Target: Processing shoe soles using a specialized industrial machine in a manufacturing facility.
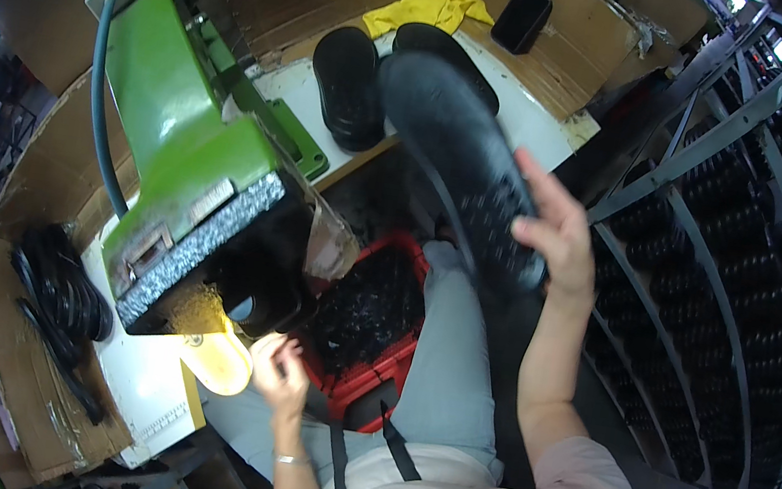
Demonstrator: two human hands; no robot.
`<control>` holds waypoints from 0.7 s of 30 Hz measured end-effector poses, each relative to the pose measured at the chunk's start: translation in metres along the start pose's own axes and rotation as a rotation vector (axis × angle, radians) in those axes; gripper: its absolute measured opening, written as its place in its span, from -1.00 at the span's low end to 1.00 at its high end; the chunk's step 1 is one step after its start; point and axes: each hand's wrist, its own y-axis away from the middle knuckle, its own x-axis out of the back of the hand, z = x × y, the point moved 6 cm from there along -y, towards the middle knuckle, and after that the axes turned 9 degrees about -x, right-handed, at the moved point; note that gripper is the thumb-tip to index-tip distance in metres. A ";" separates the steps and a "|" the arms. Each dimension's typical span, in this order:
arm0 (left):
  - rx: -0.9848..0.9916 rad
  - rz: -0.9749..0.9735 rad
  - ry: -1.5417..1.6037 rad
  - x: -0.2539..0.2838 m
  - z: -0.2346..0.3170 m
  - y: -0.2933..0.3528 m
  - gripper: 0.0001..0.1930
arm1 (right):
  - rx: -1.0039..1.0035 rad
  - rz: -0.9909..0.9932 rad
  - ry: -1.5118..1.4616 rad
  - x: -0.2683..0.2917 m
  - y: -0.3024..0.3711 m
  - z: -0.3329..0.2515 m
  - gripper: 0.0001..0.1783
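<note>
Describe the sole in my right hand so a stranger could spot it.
Find the big green machine, then the white tabletop to its right. Your right hand grips the black sole along its right edge. Two other black soles lie behind; only this one is hand-held.

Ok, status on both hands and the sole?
Right hand holding black sole; left hand near yellow plate, nothing visible in it; two more soles on table beyond.

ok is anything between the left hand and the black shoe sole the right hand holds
Nothing visible: the gap between the left hand and the black shoe sole in the right hand looks open, with the red plastic crate apparently lying below it.
</note>
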 end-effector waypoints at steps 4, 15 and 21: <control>-0.292 0.093 -0.838 0.133 0.000 -0.023 -0.89 | 0.117 0.225 0.306 0.045 -0.104 -0.026 -0.27; 0.274 0.095 -1.431 0.335 -0.080 -0.074 -0.39 | -0.119 0.442 0.709 0.088 -0.242 0.070 -0.51; 0.077 0.593 -1.174 0.362 -0.001 -0.030 -0.37 | 0.581 0.520 0.379 0.054 -0.148 0.046 -0.88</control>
